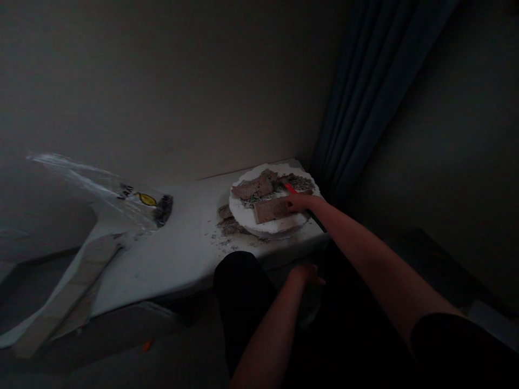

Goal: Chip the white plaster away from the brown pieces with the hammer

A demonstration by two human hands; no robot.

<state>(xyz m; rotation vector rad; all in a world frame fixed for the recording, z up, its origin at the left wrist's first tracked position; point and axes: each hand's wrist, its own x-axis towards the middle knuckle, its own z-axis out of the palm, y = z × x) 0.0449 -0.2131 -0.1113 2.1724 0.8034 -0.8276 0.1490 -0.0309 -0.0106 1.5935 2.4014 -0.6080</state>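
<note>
My right hand (298, 203) is closed around a tool with a red part (290, 188) on one side of the fist. A dark bar (317, 221), in line with it, sticks out on the other side. The tool's far end is not clear among the crumbs. Under my fingers lies a flat brown rectangular slab (271, 210) with a rough face. It rests on a white round slab with a ragged edge (279, 231), beside larger broken brown pieces (254, 186) and grey crumbs (300, 182). My left hand (308, 273) hangs below the table edge, loosely open, nothing visible in it.
The white-covered table (178, 259) stands against the wall. More brown fragments (230, 221) lie left of the round slab. A clear plastic bag (133, 197) with dark contents and a folded cardboard strip (77, 286) are at left. A blue curtain (365, 108) hangs behind right.
</note>
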